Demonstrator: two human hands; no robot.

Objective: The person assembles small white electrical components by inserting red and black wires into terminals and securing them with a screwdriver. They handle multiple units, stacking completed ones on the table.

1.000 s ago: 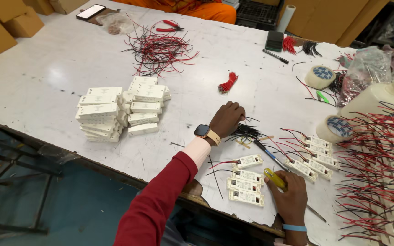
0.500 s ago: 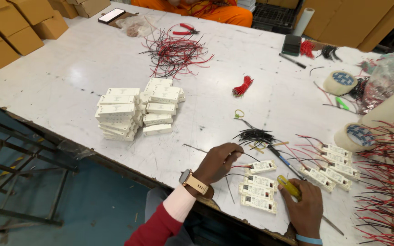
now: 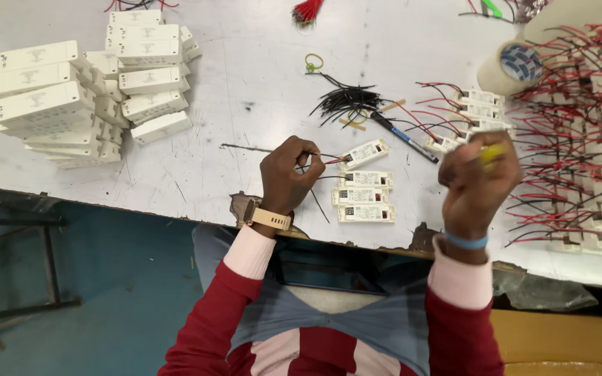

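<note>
Since a moment ago, both my hands have drawn in to the table edge. Left hand (image 3: 288, 169): fingers pinched on thin red and black wires (image 3: 330, 159) leading into a small white plastic box (image 3: 364, 154), just right of it. Three more flat rectangular boxes (image 3: 364, 197) lie in a column below. Right hand (image 3: 477, 182): fisted round a yellow-handled tool (image 3: 491, 152), further right, off the boxes.

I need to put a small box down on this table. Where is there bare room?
Bare tabletop lies between the white box stacks and the black wire bundle, and above the left hand. The strip under the stacks along the table's edge is free too. It is crowded right of the right hand, among red-wired modules and a tape roll.
</note>
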